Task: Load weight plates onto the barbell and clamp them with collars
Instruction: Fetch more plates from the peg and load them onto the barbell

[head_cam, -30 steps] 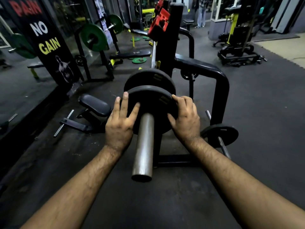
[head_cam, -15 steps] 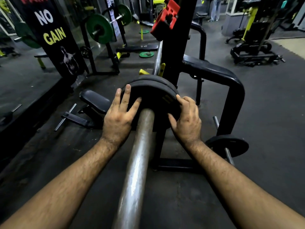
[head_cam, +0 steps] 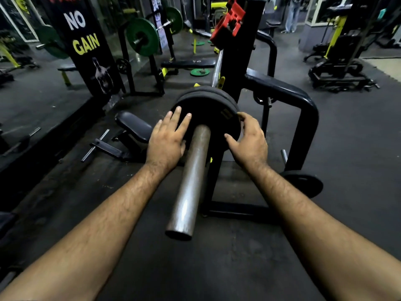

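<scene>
We have two black weight plates [head_cam: 206, 111] on the barbell sleeve [head_cam: 191, 177], stacked face to face close to the rack upright [head_cam: 240, 61]. Our left hand [head_cam: 167, 142] lies flat and open on the outer plate's face, fingers spread, gripping nothing. Our right hand [head_cam: 249, 142] is half open, fingertips at the plate's right rim and thumb toward its face — touching rather than clasping, as far as we can tell.

To finish this step well, we judge it best to press evenly on both sides of the hole so the plate stays square to the sleeve and seats flush against the inner one, with no gap left for a collar to bridge.

A long bare stretch of sleeve runs back toward us to its open end, so there is plenty of room for another plate or a collar. On the right, the rack's curved black bar [head_cam: 303, 118] stands near the plate rim, and a spare plate [head_cam: 303, 183] sits low on a peg — our right elbow has less freedom there. No collar is visible within reach.
</scene>
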